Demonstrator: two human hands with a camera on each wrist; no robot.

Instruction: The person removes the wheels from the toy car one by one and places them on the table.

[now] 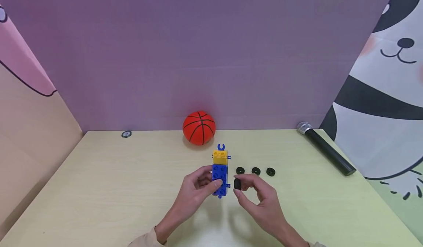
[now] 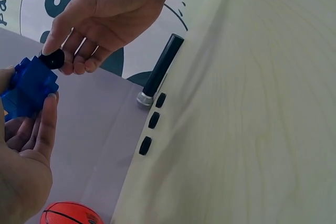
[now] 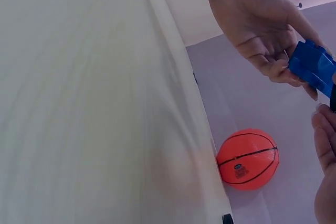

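A toy block vehicle body [image 1: 219,171], blue with a yellow block at its far end, is gripped by my left hand [image 1: 195,193], thumb on its studded top. Short blue axle pegs stick out at its sides, and a blue hook tops the yellow end. Between thumb and fingertips my right hand [image 1: 262,201] pinches a small black toy wheel [image 1: 237,184], just right of the near axle peg. In the left wrist view this wheel [image 2: 52,60] appears close against the blue body [image 2: 32,88]; whether they touch I cannot tell. Three more black wheels [image 1: 256,171] lie in a row beyond my right hand.
An orange-red toy basketball [image 1: 199,127] sits at the table's back edge. A black microphone [image 1: 327,149] lies at the right edge. Far left at the back is a small round chip [image 1: 126,134]. Behind the table [image 1: 115,184] stands a purple panel [image 1: 198,56].
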